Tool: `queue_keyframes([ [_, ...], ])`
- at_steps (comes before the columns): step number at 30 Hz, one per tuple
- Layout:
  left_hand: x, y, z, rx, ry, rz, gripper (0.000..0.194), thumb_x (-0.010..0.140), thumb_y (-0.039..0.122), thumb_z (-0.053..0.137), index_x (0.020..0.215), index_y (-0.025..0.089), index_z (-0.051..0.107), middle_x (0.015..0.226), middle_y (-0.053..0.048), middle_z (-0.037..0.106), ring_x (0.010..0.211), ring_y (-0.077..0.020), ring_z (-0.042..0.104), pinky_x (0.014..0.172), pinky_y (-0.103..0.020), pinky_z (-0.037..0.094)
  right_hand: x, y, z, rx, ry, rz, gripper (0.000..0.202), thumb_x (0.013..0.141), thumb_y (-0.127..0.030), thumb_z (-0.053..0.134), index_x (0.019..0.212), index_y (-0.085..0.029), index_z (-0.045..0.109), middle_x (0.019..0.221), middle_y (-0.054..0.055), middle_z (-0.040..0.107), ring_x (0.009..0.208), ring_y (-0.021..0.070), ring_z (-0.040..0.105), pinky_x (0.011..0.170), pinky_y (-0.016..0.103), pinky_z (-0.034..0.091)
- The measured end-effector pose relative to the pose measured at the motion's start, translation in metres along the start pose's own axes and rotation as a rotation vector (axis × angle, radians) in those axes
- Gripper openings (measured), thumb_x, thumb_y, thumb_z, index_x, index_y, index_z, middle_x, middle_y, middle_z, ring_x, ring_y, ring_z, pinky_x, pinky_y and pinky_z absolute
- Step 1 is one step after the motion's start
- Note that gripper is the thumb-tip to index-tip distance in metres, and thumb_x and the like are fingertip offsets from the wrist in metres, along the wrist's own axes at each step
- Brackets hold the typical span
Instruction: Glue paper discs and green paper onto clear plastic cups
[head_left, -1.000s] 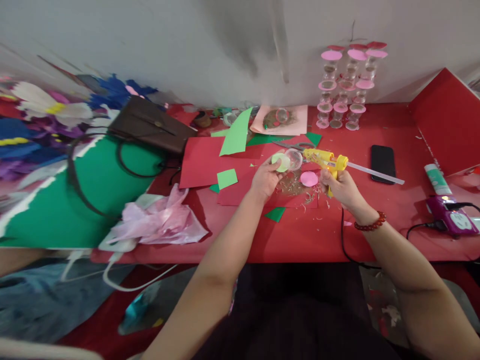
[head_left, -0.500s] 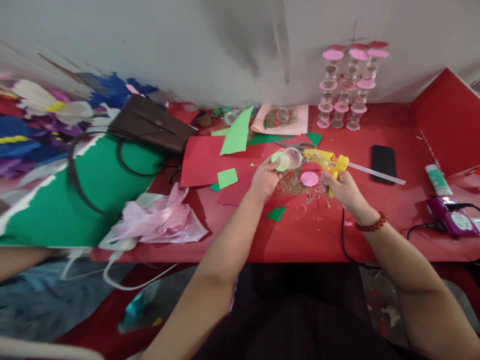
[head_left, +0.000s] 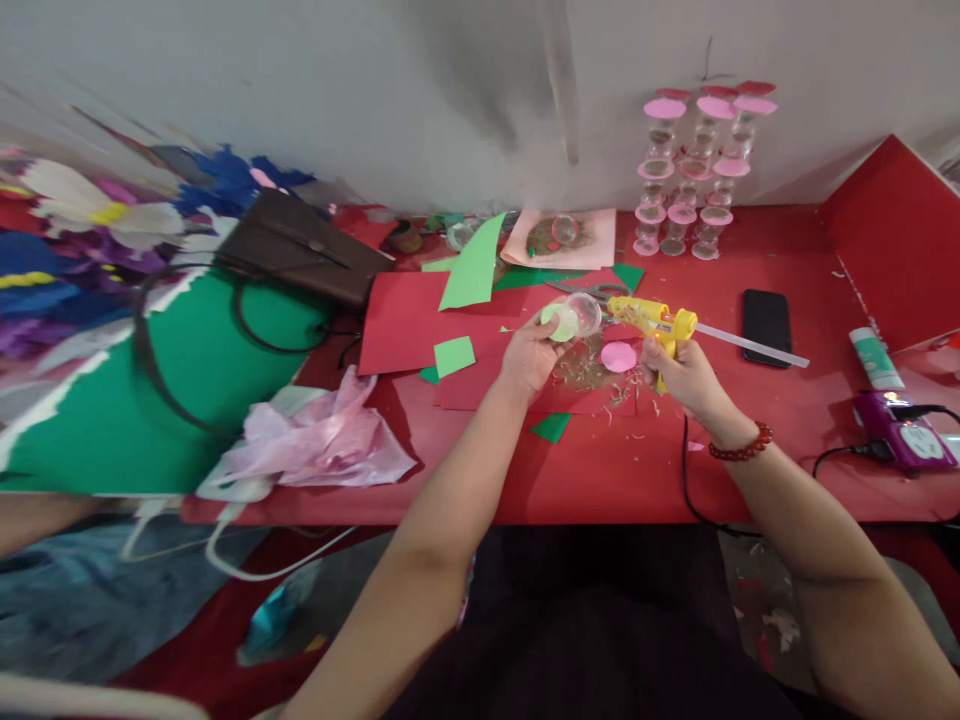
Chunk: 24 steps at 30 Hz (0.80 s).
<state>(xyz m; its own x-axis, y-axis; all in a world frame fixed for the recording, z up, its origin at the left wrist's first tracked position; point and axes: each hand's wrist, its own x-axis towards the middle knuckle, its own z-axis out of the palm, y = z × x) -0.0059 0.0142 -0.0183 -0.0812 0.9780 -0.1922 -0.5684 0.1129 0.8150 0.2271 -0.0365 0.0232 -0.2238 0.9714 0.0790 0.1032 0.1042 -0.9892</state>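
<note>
Turned slightly since a second ago, the clear round plastic cup [head_left: 586,312] with a pale-green paper disc [head_left: 556,323] at one end is pinched by the left hand [head_left: 529,360], just beside the yellow plastic glue gun [head_left: 639,311], which is gripped in the curled right hand [head_left: 688,378]. Between them, a round pink paper disc [head_left: 619,357] is seen.

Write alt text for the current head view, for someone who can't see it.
A person's left hand holds a clear cup with a pale green disc at one end, and the right hand grips a yellow glue gun above a red table. Stacks of clear cups and pink discs stand at the back; a black phone lies on the right.
</note>
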Motion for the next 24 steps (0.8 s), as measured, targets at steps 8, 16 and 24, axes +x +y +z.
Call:
queue_keyframes([
  [8, 0.0009, 0.0000, -0.0008, 0.005, 0.003, -0.010, 0.047, 0.078, 0.019, 0.074, 0.125, 0.022, 0.072, 0.118, -0.010, 0.080, 0.115, -0.0280, 0.074, 0.099, -0.041, 0.061, 0.0004, 0.0035, -0.0010, -0.014, -0.023, 0.006, 0.069, 0.084, -0.086, 0.061, 0.059, -0.023, 0.051, 0.051, -0.002, 0.053, 0.048, 0.0080, 0.044, 0.049, 0.026, 0.039],
  [16, -0.0026, 0.0028, 0.0043, -0.090, 0.057, -0.023, 0.039, 0.080, 0.013, 0.071, 0.119, 0.019, 0.074, 0.110, -0.011, 0.081, 0.110, -0.0272, 0.075, 0.096, -0.041, 0.064, 0.0000, 0.0012, -0.0004, -0.030, -0.006, 0.019, 0.073, 0.079, -0.091, 0.061, 0.057, -0.022, 0.052, 0.050, -0.001, 0.053, 0.047, 0.0083, 0.045, 0.049, 0.027, 0.039],
  [24, -0.0017, 0.0026, 0.0032, -0.077, 0.062, -0.022, 0.026, 0.078, 0.014, 0.075, 0.104, 0.017, 0.074, 0.108, -0.012, 0.080, 0.116, -0.0294, 0.073, 0.103, -0.044, 0.061, 0.0006, 0.0023, 0.0003, -0.021, -0.002, 0.026, 0.072, 0.078, -0.091, 0.063, 0.057, -0.023, 0.051, 0.049, -0.002, 0.052, 0.046, 0.0082, 0.045, 0.048, 0.027, 0.039],
])
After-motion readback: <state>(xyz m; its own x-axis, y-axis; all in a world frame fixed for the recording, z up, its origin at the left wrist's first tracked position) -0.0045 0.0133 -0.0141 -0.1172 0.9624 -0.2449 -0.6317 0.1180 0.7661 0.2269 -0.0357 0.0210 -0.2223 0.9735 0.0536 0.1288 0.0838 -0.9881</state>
